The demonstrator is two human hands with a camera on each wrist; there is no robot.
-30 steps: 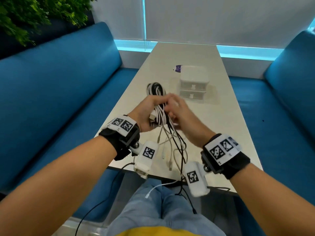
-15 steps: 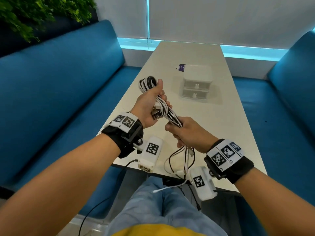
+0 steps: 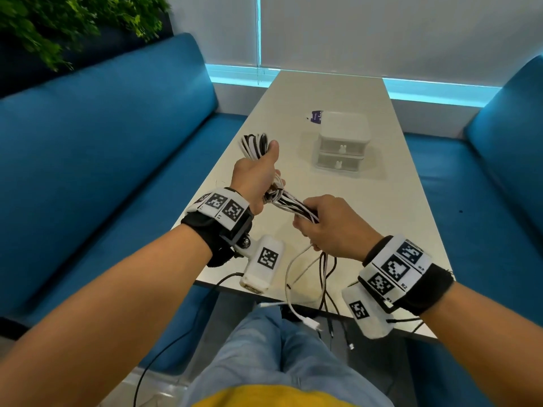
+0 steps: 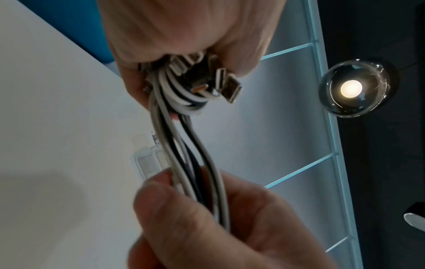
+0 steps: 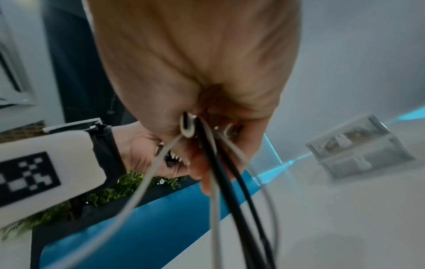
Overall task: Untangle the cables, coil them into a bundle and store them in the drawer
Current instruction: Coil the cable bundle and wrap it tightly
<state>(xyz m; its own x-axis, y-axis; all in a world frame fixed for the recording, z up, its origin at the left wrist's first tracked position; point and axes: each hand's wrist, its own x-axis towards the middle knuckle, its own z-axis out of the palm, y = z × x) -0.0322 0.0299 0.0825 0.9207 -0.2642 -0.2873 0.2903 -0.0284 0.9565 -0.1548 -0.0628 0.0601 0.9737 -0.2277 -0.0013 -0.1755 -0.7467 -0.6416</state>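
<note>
A bunch of black and white cables (image 3: 289,204) stretches between my two hands above the near end of the white table (image 3: 390,207). My left hand (image 3: 258,174) grips the folded loops, which stick out past the thumb (image 3: 254,143); several USB plugs (image 4: 227,85) poke from its fist. My right hand (image 3: 329,227) grips the strands (image 4: 202,174) lower down. Loose cable ends (image 3: 305,289) hang from it over the table edge toward my lap (image 5: 230,200). The small white two-drawer box (image 3: 342,142) stands further back with both drawers closed (image 5: 358,152).
Blue benches (image 3: 102,160) run along both sides of the table. A purple card (image 3: 316,116) lies behind the drawer box. A green plant (image 3: 58,22) hangs over the left bench. My legs in jeans (image 3: 279,353) are under the near edge.
My right hand has slid down the cables toward me, away from the left hand, pulling the strands straight. My left hand has lifted the looped end slightly.
</note>
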